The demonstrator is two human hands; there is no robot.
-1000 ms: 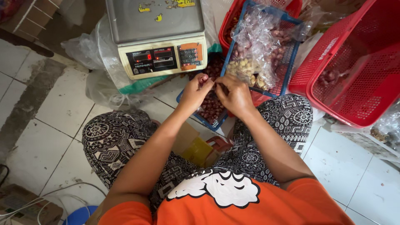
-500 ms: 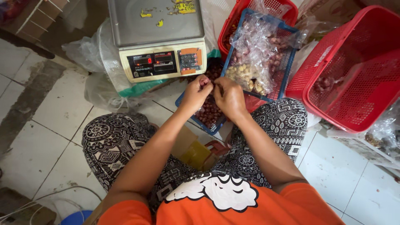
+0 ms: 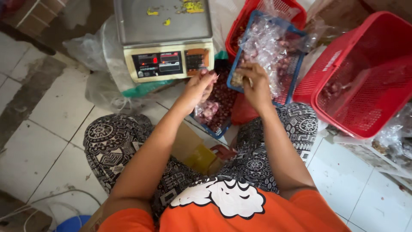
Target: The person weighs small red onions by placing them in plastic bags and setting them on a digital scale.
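Note:
My left hand (image 3: 198, 87) is raised in front of the scale and pinches the top of a small clear bag of pinkish bulbs (image 3: 207, 110), which hangs below it. My right hand (image 3: 255, 85) is a hand's width to the right, at the near end of a blue basket (image 3: 286, 86) piled with filled clear packets (image 3: 268, 41). Its fingers curl away from me, so what they grip is hidden. A lower blue tray of dark red bulbs (image 3: 222, 99) lies under both hands.
A digital scale (image 3: 165, 43) with a steel pan stands ahead on crumpled plastic (image 3: 99, 58). A large red basket (image 3: 365, 73) is at the right, another red basket (image 3: 274, 10) behind the blue one. Yellow and red wrappers (image 3: 202, 157) lie between my patterned trouser legs on the tiled floor.
My hands were together over the bag's neck. They have separated: the right moved to the blue basket, and the left keeps the small bag.

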